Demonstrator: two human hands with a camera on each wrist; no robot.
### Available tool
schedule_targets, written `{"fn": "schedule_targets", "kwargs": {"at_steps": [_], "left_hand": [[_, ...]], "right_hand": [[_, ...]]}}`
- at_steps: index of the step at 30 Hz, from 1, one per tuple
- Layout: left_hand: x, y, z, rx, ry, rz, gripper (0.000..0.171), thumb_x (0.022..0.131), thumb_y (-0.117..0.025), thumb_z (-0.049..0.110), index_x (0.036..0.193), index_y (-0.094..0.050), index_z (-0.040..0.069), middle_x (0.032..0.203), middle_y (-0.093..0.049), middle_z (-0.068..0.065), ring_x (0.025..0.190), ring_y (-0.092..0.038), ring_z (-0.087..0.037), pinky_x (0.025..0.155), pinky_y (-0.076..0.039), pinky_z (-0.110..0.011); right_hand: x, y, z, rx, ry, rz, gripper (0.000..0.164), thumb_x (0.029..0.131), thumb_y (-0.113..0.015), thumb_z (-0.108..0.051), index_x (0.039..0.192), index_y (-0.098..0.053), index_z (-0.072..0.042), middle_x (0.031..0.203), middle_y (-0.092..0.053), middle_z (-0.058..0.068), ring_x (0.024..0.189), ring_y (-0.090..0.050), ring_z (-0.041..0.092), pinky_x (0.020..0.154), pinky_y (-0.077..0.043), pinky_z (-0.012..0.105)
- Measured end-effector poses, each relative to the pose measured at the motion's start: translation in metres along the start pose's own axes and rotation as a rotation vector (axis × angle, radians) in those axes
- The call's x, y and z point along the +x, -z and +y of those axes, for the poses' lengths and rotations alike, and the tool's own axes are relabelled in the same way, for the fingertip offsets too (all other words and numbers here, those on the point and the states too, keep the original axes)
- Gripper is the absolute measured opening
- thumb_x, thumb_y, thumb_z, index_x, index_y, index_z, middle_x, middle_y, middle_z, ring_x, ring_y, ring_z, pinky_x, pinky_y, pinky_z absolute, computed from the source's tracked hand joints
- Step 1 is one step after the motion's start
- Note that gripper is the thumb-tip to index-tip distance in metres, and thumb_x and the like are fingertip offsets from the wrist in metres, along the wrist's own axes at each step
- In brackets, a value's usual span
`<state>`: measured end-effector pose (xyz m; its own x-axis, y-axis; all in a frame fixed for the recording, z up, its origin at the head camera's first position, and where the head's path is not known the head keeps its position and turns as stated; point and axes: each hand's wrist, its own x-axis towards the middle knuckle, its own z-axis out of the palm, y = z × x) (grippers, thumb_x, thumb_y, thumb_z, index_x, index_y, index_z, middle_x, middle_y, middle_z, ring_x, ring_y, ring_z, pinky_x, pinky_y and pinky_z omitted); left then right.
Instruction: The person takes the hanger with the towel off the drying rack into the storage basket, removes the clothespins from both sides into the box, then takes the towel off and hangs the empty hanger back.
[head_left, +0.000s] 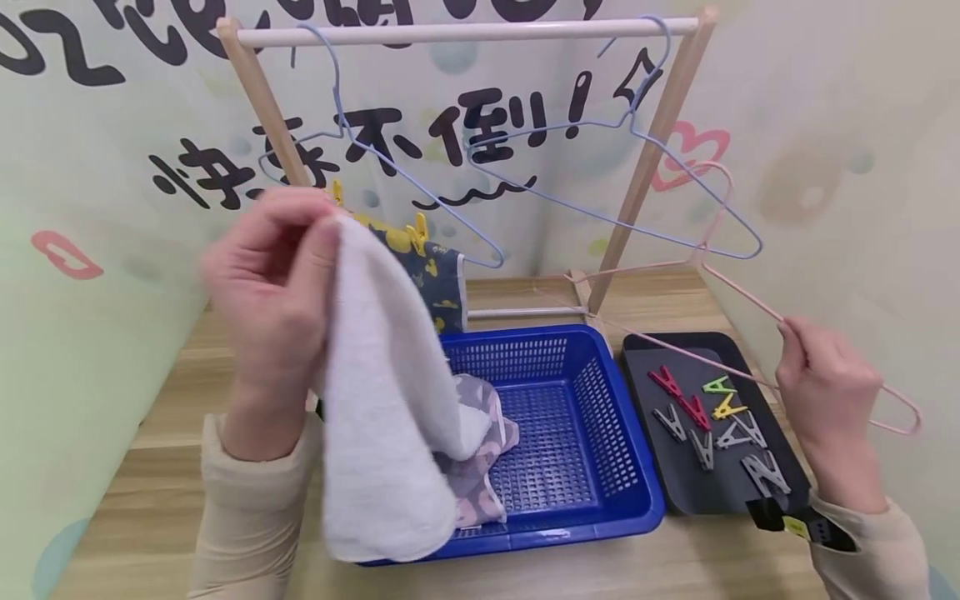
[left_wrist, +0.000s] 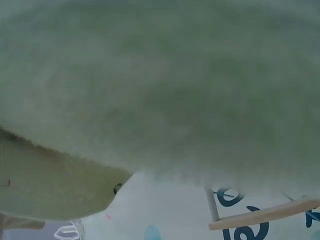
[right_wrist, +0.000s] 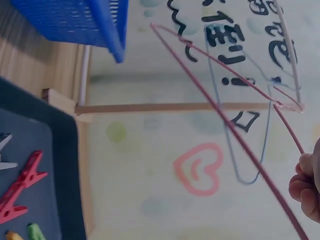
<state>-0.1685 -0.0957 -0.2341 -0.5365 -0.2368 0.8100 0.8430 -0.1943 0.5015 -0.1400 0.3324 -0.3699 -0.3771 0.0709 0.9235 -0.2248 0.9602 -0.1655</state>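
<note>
My left hand (head_left: 273, 287) pinches the top corner of a white cloth (head_left: 375, 400), which hangs down in front of the blue basket (head_left: 630, 467). In the left wrist view the cloth (left_wrist: 165, 100) fills most of the picture and hides the fingers. On the right, my right hand (head_left: 832, 392) grips one sloping arm of a pink clothes hanger (head_left: 738, 287), its hook pointing up. The right wrist view shows the fingers (right_wrist: 302, 182) curled round that hanger (right_wrist: 220, 115). A patterned pink-grey cloth (head_left: 480, 483) lies in the basket, partly behind the white one.
Two blue hangers (head_left: 420, 179) hang from the white rail (head_left: 465, 33) of a wooden rack (head_left: 645, 183). Behind the basket a dark patterned cloth (head_left: 442, 283) hangs with yellow clips (head_left: 417, 233). A dark tray (head_left: 682, 492) at the right holds several clothespins (head_left: 703, 450).
</note>
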Motion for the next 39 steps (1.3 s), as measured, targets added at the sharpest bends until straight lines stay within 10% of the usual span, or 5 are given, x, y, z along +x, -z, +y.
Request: {"fn": "schedule_targets", "kwargs": {"at_steps": [9, 24, 39], "left_hand": [[-0.023, -0.018, -0.018, 0.263, 0.094, -0.502, 0.006, 0.079, -0.065, -0.013, 0.082, -0.067, -0.009, 0.083, -0.064, -0.016, 0.074, -0.057, -0.015, 0.064, -0.051, -0.023], [-0.081, -0.040, -0.074, 0.455, 0.273, -0.916, 0.004, 0.083, -0.068, 0.001, 0.081, -0.071, 0.001, 0.078, -0.066, -0.007, 0.066, -0.057, -0.011, 0.060, -0.049, -0.017], [-0.118, -0.018, -0.104, 0.591, 0.303, -1.182, 0.005, 0.079, -0.070, 0.001, 0.074, -0.072, 0.003, 0.070, -0.062, -0.003, 0.062, -0.053, -0.011, 0.056, -0.042, -0.015]], "right_hand": [[0.045, -0.015, -0.041, 0.035, 0.014, 0.111, 0.017, 0.092, -0.057, -0.006, 0.083, -0.065, 0.006, 0.068, -0.059, 0.024, 0.058, -0.051, 0.043, 0.048, -0.030, 0.051], [0.129, -0.064, -0.102, 0.114, 0.024, 0.037, 0.030, 0.098, -0.048, -0.012, 0.086, -0.064, 0.010, 0.072, -0.061, 0.025, 0.064, -0.056, 0.040, 0.052, -0.040, 0.045], [0.139, -0.094, -0.102, 0.128, 0.006, -0.120, 0.024, 0.097, -0.048, -0.005, 0.088, -0.060, 0.013, 0.071, -0.056, 0.026, 0.062, -0.050, 0.040, 0.052, -0.035, 0.041]]}}
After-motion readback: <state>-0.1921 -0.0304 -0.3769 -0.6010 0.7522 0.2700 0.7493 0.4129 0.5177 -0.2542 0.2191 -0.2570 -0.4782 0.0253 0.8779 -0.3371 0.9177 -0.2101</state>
